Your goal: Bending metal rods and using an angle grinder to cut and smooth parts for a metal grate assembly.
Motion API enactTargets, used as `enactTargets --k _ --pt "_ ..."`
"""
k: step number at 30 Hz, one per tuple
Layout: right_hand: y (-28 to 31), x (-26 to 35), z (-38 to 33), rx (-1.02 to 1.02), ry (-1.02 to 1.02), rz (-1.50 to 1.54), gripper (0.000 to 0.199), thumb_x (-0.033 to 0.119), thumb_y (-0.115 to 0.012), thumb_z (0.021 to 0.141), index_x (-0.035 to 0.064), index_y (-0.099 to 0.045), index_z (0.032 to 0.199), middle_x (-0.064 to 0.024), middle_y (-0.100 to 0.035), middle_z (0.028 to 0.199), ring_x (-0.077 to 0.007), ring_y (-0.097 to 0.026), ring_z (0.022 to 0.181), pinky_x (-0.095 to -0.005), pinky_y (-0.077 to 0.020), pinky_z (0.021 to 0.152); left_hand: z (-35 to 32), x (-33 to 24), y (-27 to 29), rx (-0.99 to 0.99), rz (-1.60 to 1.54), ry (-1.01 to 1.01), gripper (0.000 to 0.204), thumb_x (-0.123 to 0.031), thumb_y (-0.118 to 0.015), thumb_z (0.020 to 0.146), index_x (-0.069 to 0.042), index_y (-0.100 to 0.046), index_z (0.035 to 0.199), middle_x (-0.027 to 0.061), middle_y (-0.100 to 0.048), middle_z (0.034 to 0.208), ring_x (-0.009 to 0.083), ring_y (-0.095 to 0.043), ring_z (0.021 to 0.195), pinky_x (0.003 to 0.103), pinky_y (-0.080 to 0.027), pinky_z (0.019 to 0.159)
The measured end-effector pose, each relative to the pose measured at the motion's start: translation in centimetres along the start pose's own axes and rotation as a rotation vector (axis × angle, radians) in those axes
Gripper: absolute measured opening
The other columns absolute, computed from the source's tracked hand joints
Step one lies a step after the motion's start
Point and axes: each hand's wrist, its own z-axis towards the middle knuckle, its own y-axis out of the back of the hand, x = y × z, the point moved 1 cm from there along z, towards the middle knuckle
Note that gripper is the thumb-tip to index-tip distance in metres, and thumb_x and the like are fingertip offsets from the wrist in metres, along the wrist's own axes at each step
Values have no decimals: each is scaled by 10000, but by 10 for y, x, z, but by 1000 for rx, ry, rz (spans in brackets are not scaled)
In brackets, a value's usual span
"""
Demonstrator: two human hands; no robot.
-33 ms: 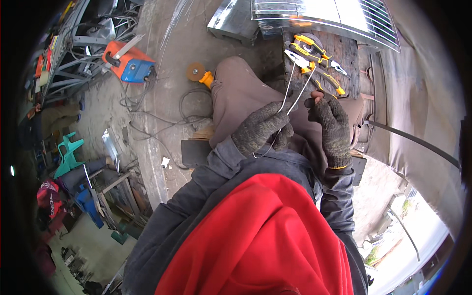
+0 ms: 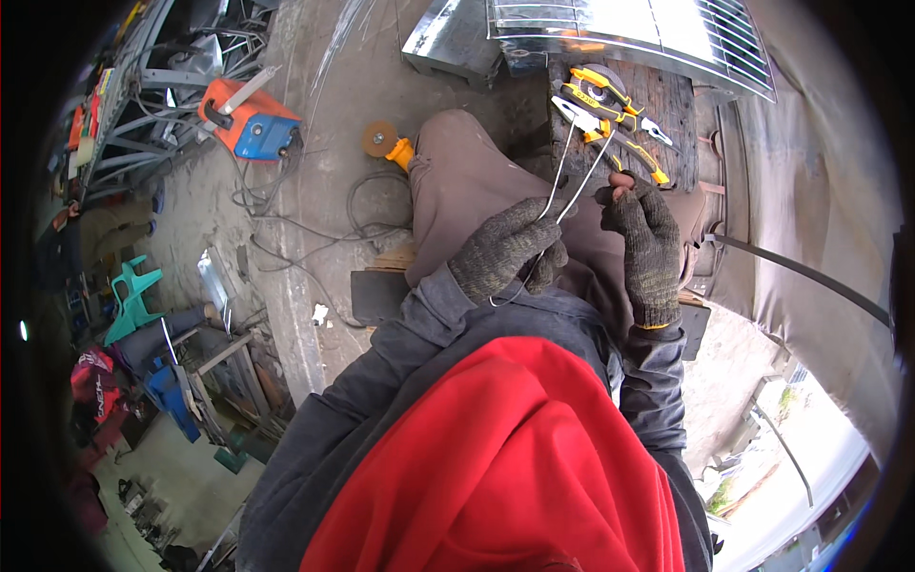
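Observation:
My left hand (image 2: pixel 505 250), in a dark knitted glove, is closed around a thin bent metal wire (image 2: pixel 585 178). Two straight lengths of the wire stick out ahead of the fist, and a curved part loops below it. To the right, my right hand (image 2: pixel 644 243) wears a similar glove with bare fingertips showing. Its thumb and finger are pressed together, and anything between them is too small to make out. Just beyond the hands, yellow-and-black pliers (image 2: pixel 624 143) and another yellow-and-black hand tool (image 2: pixel 602 95) lie on a dark wooden block (image 2: pixel 679 105).
A grinder (image 2: pixel 400 153) with a brown disc lies left of my knee, its cable looping over the floor. Farther left stands an orange-and-blue machine (image 2: pixel 262 133). A wire rack (image 2: pixel 634 29) on sheet metal sits beyond the block. A turquoise stool (image 2: pixel 133 300) is at far left.
My right hand's fingertips have shifted very slightly. My left hand and the wire stay in place.

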Motion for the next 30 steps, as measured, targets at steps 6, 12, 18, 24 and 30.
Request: enactTargets --k 6,12,18,24,30 --pt "-11 31 -10 -57 8 -118 237 124 -599 986 -10 -638 1178 -39 -669 946 -78 -573 829 -235 -471 758 0 5 -5 -298 977 -586 358 -159 -546 993 -37 -548 1330 132 -672 1038 272 -672 899 382 -537 787" --pt "-10 15 -15 30 76 -99 272 200 -576 1009 0 -632 1183 -34 -641 1007 -88 -558 825 -241 -470 757 -2 -23 -23 -434 1288 -389 449 -195 -671 914 -24 -556 1313 171 -657 1053 265 -677 912 374 -539 807" --pt "-10 -4 -15 7 -247 567 299 325 -527 1032 56 -620 1122 -26 -631 971 -160 -609 831 -292 -503 758 -4 -22 -23 -386 867 -352 373 -164 -710 898 6 -589 1207 93 -656 1008 166 -649 860 308 -527 778" --pt "-25 14 -19 -16 -216 845 324 386 -544 1013 70 -616 1037 -32 -637 920 -165 -654 835 -300 -543 746 -3 -31 -31 -155 386 -199 192 -102 -595 979 1 -606 1140 38 -638 990 108 -606 831 264 -500 776" --pt "-9 -2 -17 -4 -258 708 392 421 -530 1015 37 -612 1016 -56 -653 850 -147 -635 734 -264 -509 639 -5 -29 -34 -56 222 16 200 -140 -520 1024 -14 -597 1159 16 -637 887 78 -587 795 234 -477 710"
